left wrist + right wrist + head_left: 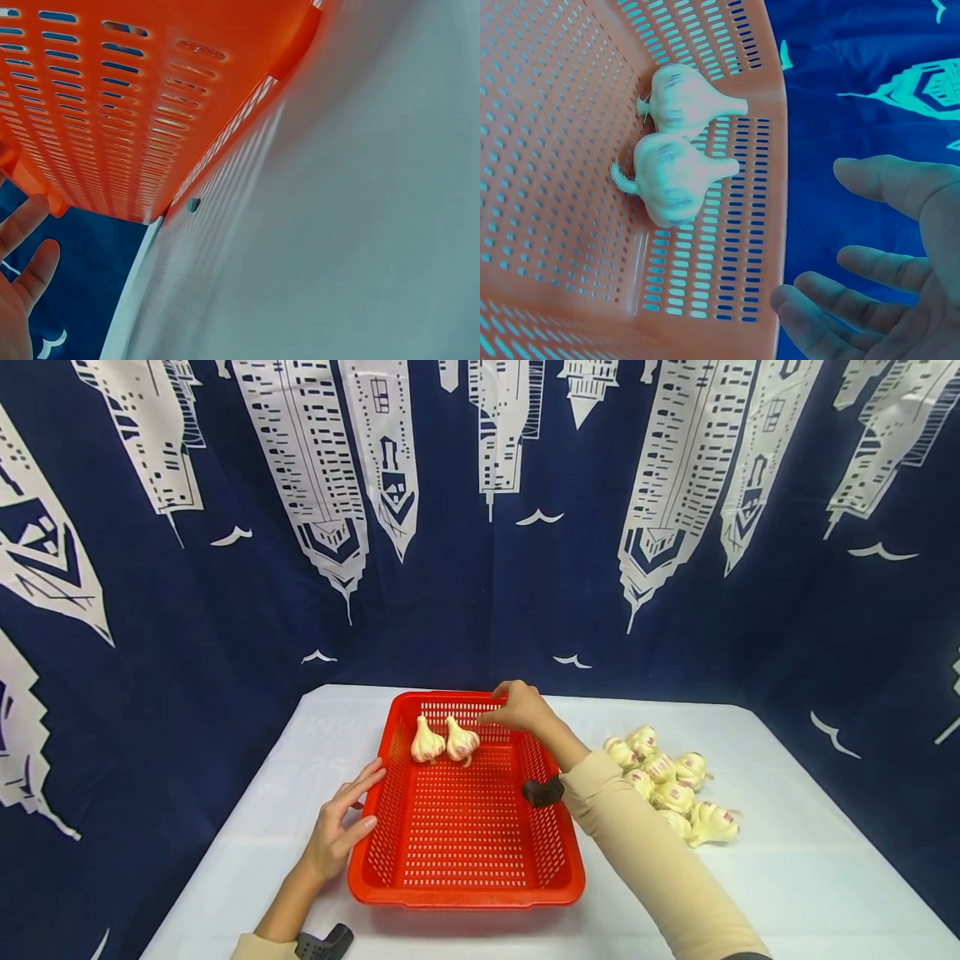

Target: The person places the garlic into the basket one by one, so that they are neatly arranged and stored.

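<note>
Two garlic bulbs, one on the left (427, 741) and one on the right (462, 741), stand side by side against the far wall of a red plastic basket (468, 897), stems up. My right hand (521, 708) hovers over the basket's far right part, beside the right bulb. In the right wrist view its fingers are spread and hold nothing. At the basket's left rim, my left hand (341, 831) rests with its fingers extended along the outside. The left wrist view shows the basket's slotted side (112, 97) and part of that hand.
Several more garlic bulbs (673, 795) lie in a heap on the white table (795, 877), right of the basket, beside my right forearm. A dark blue cloth (480, 610) with white building prints hangs behind the table.
</note>
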The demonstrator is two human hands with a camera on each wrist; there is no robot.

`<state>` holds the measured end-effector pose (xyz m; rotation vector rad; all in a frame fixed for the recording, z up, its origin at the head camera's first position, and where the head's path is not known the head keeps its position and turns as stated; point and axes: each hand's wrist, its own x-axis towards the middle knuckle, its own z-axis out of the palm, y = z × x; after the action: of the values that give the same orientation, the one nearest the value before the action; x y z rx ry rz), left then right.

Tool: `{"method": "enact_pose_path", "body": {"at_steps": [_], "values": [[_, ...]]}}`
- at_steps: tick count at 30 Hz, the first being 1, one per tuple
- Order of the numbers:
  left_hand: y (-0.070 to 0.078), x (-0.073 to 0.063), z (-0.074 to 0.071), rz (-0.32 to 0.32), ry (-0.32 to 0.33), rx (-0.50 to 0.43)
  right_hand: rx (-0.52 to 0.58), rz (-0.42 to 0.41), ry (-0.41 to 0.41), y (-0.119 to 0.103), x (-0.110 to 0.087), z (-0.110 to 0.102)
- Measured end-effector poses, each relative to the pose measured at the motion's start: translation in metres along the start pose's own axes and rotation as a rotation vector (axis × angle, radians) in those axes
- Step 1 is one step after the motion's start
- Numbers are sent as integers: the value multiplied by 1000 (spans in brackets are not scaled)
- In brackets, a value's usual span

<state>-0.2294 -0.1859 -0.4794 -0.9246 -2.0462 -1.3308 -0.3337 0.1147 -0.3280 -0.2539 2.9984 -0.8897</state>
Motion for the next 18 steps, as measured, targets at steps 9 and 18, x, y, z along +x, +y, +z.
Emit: {"method": "enact_pose_path", "body": {"at_steps": [9, 18], "values": [[0, -1, -1, -30, -2, -4, 8, -21, -28, 5, -11, -8], [2, 0, 0, -17, 0, -9, 33, -106, -29, 16, -29, -16]]}}
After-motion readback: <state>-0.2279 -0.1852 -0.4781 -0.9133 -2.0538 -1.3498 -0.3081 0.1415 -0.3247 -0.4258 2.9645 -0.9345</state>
